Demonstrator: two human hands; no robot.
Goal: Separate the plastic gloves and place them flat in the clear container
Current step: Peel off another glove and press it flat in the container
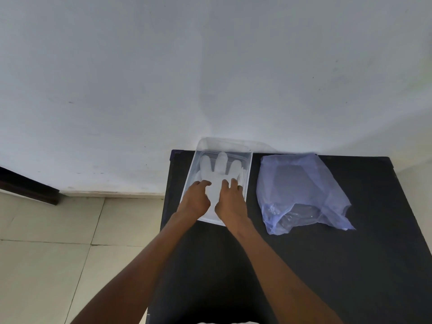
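A clear rectangular container [249,169] sits at the back left of the black table. A translucent white plastic glove [216,170] lies flat inside it, fingers pointing toward the wall. My left hand [196,199] rests on the glove's lower left part, fingers spread and pressing down. My right hand [230,199] presses on its lower right part, fingertips near the container's right wall. Both palms hide the glove's cuff. Neither hand grips anything.
A crumpled bluish plastic bag [301,190] lies to the right of the container on the black table [350,265]. The white wall stands right behind the table. Tiled floor [58,242] lies to the left, below the table's left edge.
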